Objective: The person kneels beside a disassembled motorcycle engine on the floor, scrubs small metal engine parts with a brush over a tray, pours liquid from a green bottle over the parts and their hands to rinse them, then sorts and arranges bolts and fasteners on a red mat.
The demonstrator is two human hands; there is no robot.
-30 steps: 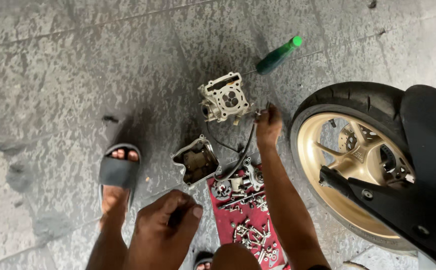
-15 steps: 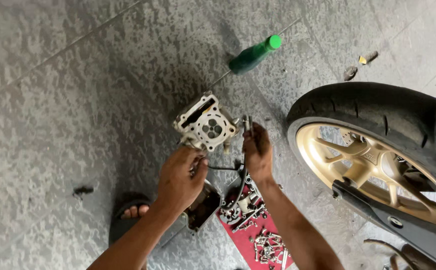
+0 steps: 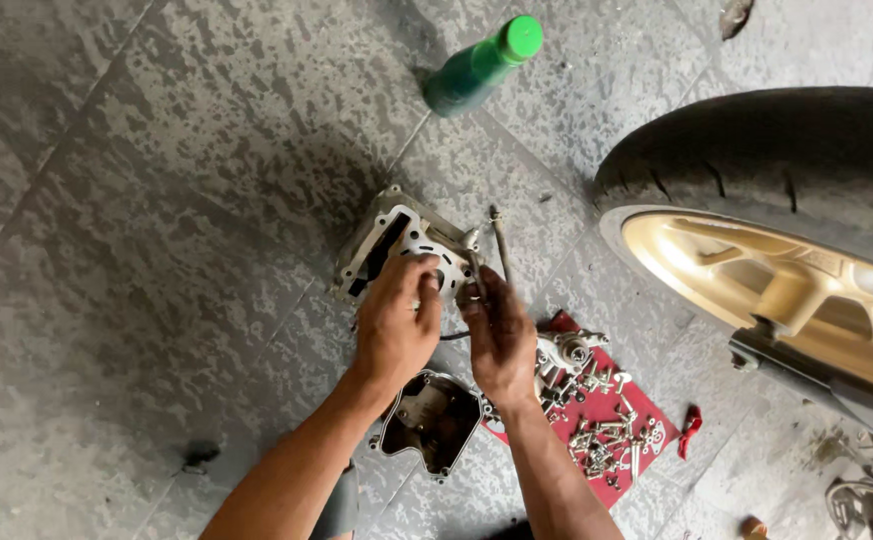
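While both hands are working on the tiled floor, L hand (image 3: 397, 325) is gripping the metal engine cylinder block (image 3: 394, 240), fingers curled on its top; R hand (image 3: 500, 335) is pinching a long bolt (image 3: 502, 245) beside it. Green bottle (image 3: 481, 66) is lying farther off; red cloth w/ screws (image 3: 612, 430) is sitting near the wheel (image 3: 787, 260).

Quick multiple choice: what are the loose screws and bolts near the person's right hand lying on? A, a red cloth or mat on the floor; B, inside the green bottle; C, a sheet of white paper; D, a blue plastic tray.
A: the pile of small silver metal screws and bolts lies spread on a flat red cloth or mat on the grey tiled floor, just right of the right hand.
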